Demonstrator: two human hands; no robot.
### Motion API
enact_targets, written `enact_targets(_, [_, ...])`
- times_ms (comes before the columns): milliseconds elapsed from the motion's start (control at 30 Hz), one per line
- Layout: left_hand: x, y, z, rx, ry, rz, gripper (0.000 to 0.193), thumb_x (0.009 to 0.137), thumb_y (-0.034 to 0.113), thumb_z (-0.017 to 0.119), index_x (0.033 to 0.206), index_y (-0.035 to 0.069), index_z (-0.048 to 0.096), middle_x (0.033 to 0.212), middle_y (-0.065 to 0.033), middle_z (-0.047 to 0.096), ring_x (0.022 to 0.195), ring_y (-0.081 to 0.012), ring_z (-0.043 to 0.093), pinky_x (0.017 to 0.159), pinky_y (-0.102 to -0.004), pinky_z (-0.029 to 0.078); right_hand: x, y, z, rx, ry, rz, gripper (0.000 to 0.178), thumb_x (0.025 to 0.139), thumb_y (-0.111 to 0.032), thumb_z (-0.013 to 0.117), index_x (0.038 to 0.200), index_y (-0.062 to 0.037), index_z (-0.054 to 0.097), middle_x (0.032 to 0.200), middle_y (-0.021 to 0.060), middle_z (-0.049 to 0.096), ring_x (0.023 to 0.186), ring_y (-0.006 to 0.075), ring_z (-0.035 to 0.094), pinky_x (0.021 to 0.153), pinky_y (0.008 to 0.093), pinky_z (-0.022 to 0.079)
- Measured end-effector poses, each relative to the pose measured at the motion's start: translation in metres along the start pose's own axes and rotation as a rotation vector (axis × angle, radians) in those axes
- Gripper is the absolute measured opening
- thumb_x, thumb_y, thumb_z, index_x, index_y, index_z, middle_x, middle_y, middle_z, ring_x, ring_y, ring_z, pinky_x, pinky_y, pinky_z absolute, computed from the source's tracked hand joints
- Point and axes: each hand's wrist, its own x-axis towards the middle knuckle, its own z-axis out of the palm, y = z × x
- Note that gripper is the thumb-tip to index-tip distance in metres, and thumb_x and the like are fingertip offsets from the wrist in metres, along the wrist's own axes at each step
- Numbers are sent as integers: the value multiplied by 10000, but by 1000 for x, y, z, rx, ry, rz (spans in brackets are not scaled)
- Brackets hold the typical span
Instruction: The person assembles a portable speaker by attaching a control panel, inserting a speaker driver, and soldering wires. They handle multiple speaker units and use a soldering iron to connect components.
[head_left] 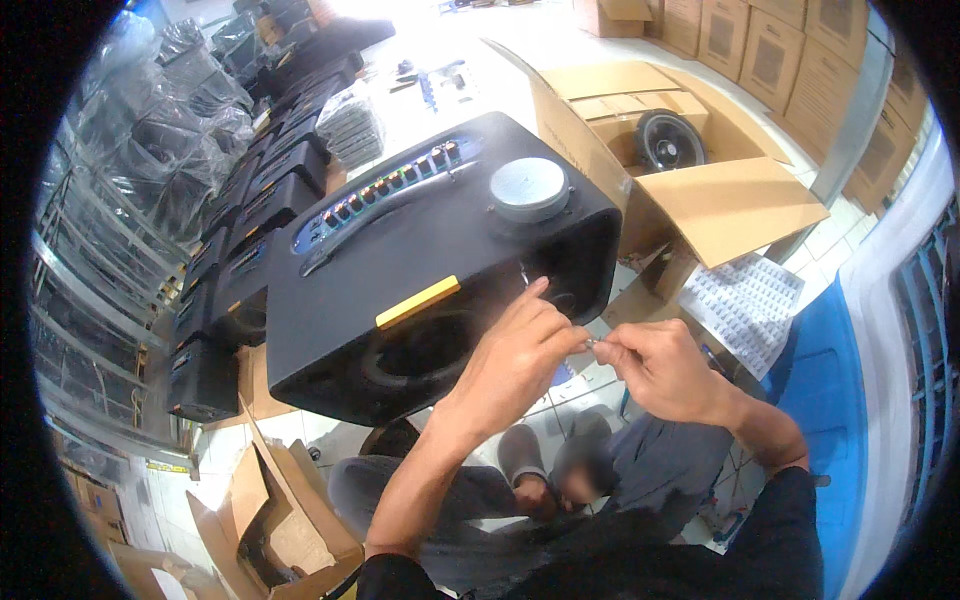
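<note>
Currently at the fingertips: a tiny metallic piece (591,342), too small to identify, between the two hands and just in front of the cabinet's right end.
Right hand (660,368): thumb and forefinger pressed together on that piece, the other fingers curled in.
Left hand (512,352): fingertips meeting the right hand's at the piece, forefinger reaching up toward the cabinet's front; the thumb is hidden, so I cannot tell whether it grips too.
Black speaker cabinet (350,285): just beyond the hands, with a big round opening (420,352) in its shadowed front, partly behind the left forearm.
Control panel (385,190): a row of knobs along the cabinet's far edge, a dark handle (375,222) beside it.
Round grey piece (530,188): squat and drum-shaped, resting on the cabinet near its right end.
Yellow strip (418,302): lying along the cabinet's upper front edge.
Open carton (725,210): right of the cabinet, flaps spread, a black round driver (670,140) inside.
Printed sheet (745,305): below that carton's flap, next to a blue plastic surface (822,400).
Left side: more black cabinets (280,185) in rows, near plastic-wrapped stacks (160,120).
</note>
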Motion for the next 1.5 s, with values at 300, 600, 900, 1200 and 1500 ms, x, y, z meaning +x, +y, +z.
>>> enact_targets(300, [-6, -9, 6, -58, 119, 13, 231, 712, -97, 677, 918, 6, 702, 867, -112, 655, 902, -285, 656, 1114, -491, 443, -7, -2, -6, 200, -119, 292, 292, 979, -180, 629, 777, 23, 690, 558, 39, 575, 497, 97, 517, 478, 279, 390])
enact_targets(600, [-10, -3, 16, 18, 350, -106, 143, 793, -53, 707, 921, 7, 734, 875, -121, 708, 871, -292, 673, 948, -438, 544, -20, 34, 2, 83, -85, 346, 248, 929, -151, 625, 820, 56, 705, 624, 167, 639, 533, 215, 614, 541, 367, 476])
enact_targets(900, [-12, -1, 28, -100, 415, -219, 144, 849, -16, 731, 993, -1, 731, 965, -136, 732, 961, -301, 702, 976, -408, 525, -20, 80, 22, -234, -335, 284, 156, 795, -37, 626, 852, 85, 704, 786, 287, 651, 769, 440, 672, 727, 471, 538])
enact_targets(1200, [-17, 0, 26, -81, 396, -213, 139, 847, -19, 728, 985, -4, 723, 966, -140, 730, 967, -299, 702, 1002, -437, 514, -14, 74, 23, -208, -182, 214, 192, 869, -67, 654, 1006, 47, 726, 877, 274, 679, 807, 411, 688, 719, 439, 546])
enact_targets(1500, [-17, -3, 31, -41, 356, -161, 191, 817, -44, 731, 999, 12, 727, 989, -130, 727, 994, -298, 691, 1016, -458, 502, -6, 27, 22, 162, 192, -85, 299, 811, -83, 815, 1070, 41, 729, 943, 176, 739, 762, 221, 722, 676, 327, 567])
